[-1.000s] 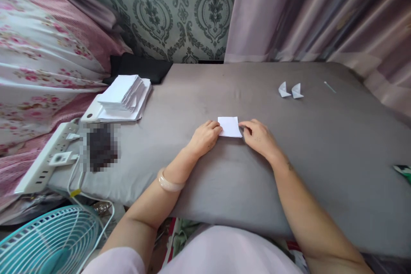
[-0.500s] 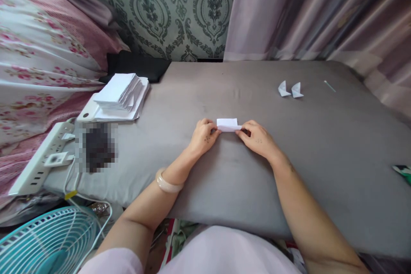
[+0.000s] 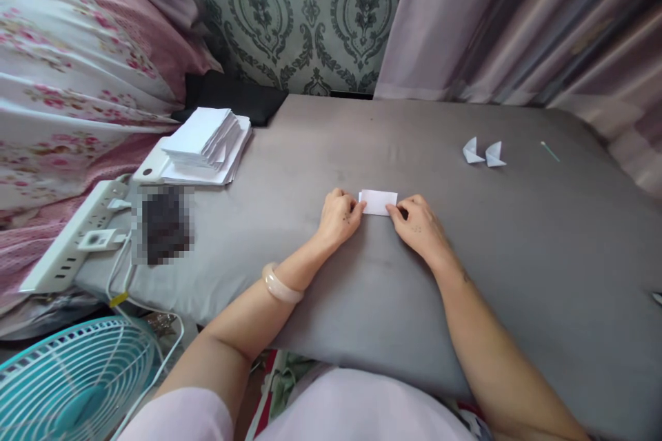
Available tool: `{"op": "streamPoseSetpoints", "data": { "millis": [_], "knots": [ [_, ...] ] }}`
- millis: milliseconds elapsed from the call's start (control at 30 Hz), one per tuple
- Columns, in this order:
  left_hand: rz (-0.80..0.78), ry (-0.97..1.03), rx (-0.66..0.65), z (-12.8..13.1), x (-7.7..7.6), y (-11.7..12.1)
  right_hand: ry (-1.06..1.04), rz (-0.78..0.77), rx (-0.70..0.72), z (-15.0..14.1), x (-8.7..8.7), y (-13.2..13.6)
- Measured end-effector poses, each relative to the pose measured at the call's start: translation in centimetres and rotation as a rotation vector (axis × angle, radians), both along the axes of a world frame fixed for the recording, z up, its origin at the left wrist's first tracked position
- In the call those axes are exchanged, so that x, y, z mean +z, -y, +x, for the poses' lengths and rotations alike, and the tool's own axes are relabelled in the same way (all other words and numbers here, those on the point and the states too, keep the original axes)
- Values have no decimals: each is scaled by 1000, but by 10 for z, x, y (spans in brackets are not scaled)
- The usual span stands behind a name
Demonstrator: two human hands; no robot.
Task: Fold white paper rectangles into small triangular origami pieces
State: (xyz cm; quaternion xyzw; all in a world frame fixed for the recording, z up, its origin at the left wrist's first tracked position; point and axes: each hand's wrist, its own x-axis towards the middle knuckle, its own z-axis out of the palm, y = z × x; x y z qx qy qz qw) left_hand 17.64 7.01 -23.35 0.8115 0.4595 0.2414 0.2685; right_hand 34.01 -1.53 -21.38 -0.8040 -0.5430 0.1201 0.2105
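A small folded sheet of white paper lies between my hands on the grey cloth-covered surface. My left hand pinches its left edge, with a pale bangle on that wrist. At the lower right corner, my right hand grips it between thumb and curled fingers. Its front layer looks flat, and a sliver of another layer shows at the left. Two small folded white paper shapes with upright points stand side by side farther off to the right.
A stack of white paper sits at the back left, by a folded black cloth. A power strip with plugs and cables runs along the left edge. A blue fan stands below. A thin green stick lies far right.
The paper's flap, half raised before, now lies as one flat face between my hands. My thumbs have shifted onto its edges. The whole view has turned slightly.
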Motion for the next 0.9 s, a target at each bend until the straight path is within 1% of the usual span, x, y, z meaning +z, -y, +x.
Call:
{"op": "streamPoseSetpoints", "data": {
  "millis": [200, 400, 567, 700, 900],
  "knots": [
    [56, -72, 11, 4, -1, 1, 64, -9, -40, -5, -1, -3],
    [56, -84, 24, 4, 0, 1, 100, -31, -76, -8, -2, -4],
    [77, -88, 31, 6, 0, 2, 91, -14, -75, -8, -1, -4],
    [103, -119, 26, 6, 1, 2, 72, -34, -80, -7, 0, -6],
    [97, -116, 12, 6, 0, 1, 45, -42, -77, -6, 1, -7]
  ]
}}
